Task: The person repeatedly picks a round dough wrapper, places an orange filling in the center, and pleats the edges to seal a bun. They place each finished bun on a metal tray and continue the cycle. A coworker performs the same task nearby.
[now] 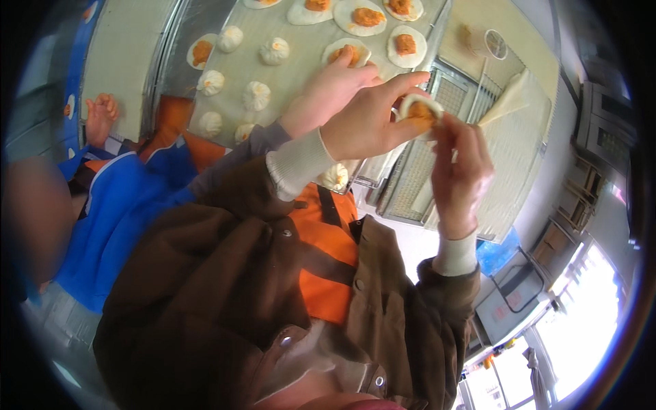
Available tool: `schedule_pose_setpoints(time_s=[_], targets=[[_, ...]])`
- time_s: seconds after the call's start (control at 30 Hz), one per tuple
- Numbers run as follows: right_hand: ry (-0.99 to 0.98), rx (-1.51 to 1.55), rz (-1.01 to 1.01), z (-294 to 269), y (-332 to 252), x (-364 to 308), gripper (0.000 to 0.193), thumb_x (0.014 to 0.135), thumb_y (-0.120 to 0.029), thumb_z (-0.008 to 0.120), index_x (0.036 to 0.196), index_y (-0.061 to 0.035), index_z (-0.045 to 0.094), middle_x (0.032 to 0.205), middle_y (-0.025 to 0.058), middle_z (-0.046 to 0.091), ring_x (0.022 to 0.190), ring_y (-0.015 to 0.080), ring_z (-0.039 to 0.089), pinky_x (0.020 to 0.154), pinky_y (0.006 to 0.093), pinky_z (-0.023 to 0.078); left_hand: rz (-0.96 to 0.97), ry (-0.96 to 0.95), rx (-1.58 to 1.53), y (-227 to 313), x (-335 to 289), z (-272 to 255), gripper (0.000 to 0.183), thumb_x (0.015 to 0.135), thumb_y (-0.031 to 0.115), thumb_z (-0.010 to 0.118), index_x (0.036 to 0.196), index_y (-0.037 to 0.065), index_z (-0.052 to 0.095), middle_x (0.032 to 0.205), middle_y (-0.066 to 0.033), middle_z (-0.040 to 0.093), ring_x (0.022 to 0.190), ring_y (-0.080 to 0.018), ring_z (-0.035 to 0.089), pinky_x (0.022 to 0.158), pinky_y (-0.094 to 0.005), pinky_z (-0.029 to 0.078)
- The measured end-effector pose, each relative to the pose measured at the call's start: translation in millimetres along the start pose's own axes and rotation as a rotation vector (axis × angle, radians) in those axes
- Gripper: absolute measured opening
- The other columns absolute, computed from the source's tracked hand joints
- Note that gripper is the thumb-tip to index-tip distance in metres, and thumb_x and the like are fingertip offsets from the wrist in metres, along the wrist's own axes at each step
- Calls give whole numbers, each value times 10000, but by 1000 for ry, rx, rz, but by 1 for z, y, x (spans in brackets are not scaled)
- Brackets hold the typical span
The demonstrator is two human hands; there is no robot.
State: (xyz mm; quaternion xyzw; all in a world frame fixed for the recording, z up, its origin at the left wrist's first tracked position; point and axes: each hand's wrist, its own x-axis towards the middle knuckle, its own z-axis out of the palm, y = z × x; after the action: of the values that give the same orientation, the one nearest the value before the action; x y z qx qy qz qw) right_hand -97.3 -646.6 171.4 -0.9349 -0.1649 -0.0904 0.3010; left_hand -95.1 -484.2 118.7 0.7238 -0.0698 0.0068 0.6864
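Note:
A round dough wrapper with orange filling (419, 112), its rim partly raised, is held up in front of me. My left hand (369, 117) cups it, thumb along the near side. My right hand (463, 164) pinches the wrapper's right edge, fingertips together. Beyond them a tray (301, 72) carries flat dough rounds with orange filling (369, 17) at its far side and several pleated buns (275, 51) at its left. One more bun (334, 177) sits at the near edge, below my left wrist.
A co-worker in blue (130, 212) stands at my left, one hand (335, 85) reaching past mine to a filled round on the tray, the other hand (101, 119) raised. To the right are wire racks (444, 102), a clear plastic cup (495, 44) and a sheet-covered surface (516, 147).

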Motion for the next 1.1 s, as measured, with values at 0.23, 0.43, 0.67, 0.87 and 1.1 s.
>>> schedule_pose_setpoints(time_s=[0.23, 0.43, 0.67, 0.87, 1.1], targets=[[-60, 80, -64, 0, -1, 5, 169, 866, 53, 642, 1016, -21, 620, 821, 139, 614, 681, 299, 635, 595, 375, 502, -309, -86, -107, 0, 3, 0, 347, 956, 129, 620, 1298, 69, 634, 932, 22, 688, 673, -6, 500, 610, -173, 428], [-58, 36, -145, 9, -5, 9, 150, 879, 22, 650, 1016, -34, 622, 818, 128, 619, 660, 299, 629, 593, 370, 501, -113, 67, 15, -14, -4, 2, 318, 926, 73, 639, 1243, 57, 668, 1130, -37, 715, 795, -42, 588, 698, -196, 490], [-124, 98, -85, 12, -7, 12, 185, 883, 17, 648, 1054, -12, 584, 807, 151, 620, 671, 330, 630, 599, 387, 502, 27, 77, 41, -13, -3, -2, 583, 899, 32, 618, 1457, 73, 452, 1213, -69, 695, 867, -75, 622, 758, -219, 515], [-150, 175, -91, 14, -8, 11, 193, 884, 24, 639, 1069, -8, 595, 817, 158, 631, 677, 339, 638, 589, 391, 501, -140, -11, 16, -5, -3, -10, 709, 909, 8, 575, 1543, 76, 263, 1304, -76, 650, 916, -74, 608, 807, -229, 506], [-139, 233, 22, 7, -13, 12, 122, 859, 46, 670, 969, 10, 631, 803, 144, 646, 660, 275, 668, 570, 329, 508, -215, -48, -575, -21, -4, -14, 453, 1042, 235, 439, 1435, 14, 412, 1343, -113, 593, 1081, -181, 569, 978, -311, 443]])
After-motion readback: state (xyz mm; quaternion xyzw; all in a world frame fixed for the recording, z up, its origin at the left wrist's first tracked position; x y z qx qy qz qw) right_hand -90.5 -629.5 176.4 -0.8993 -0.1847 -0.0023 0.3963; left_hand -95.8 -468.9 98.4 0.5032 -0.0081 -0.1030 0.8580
